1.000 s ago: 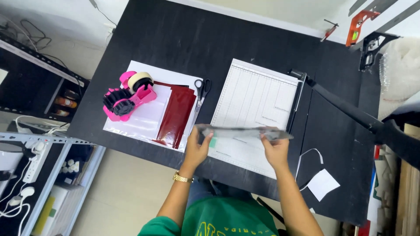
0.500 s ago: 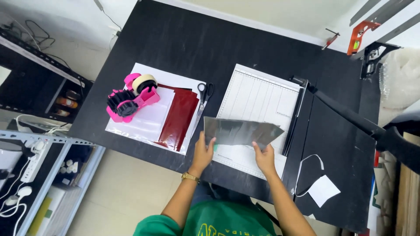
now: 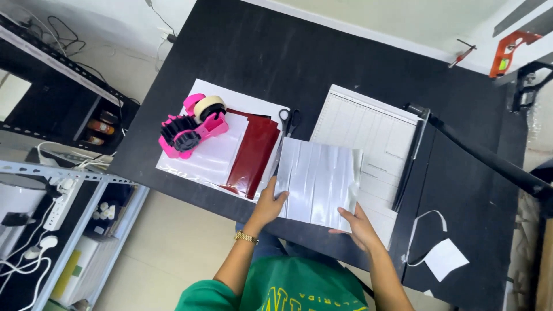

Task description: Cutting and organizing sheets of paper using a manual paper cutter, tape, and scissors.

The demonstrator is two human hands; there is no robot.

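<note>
We hold a glossy silver sheet [image 3: 318, 183] by its lower corners, our left hand [image 3: 266, 205] pinching the near-left corner and our right hand [image 3: 358, 226] clamped on the near-right edge, the two hands set apart at the sheet's width. The sheet lies over the front of the white paper trimmer [image 3: 368, 135] on the black surface [image 3: 322, 57], its faint creases and one lifted right edge suggesting it is thin, light and floppy, likely slick to the touch and easily kinked; we judge the corners and edges the safest places to grip, both hands sharing the load. Just left of the sheet lies a dark red sheet [image 3: 254, 155] on a stack of clear-wrapped white sheets [image 3: 210, 158], with a pink tape dispenser [image 3: 187, 129] holding a cream roll on top. Black-handled scissors [image 3: 290, 120] rest between the stack and the trimmer, whose long black blade arm [image 3: 489, 161] stands raised to the right. A small white label [image 3: 443, 258] with curled backing strip lies near the surface's right corner.
</note>
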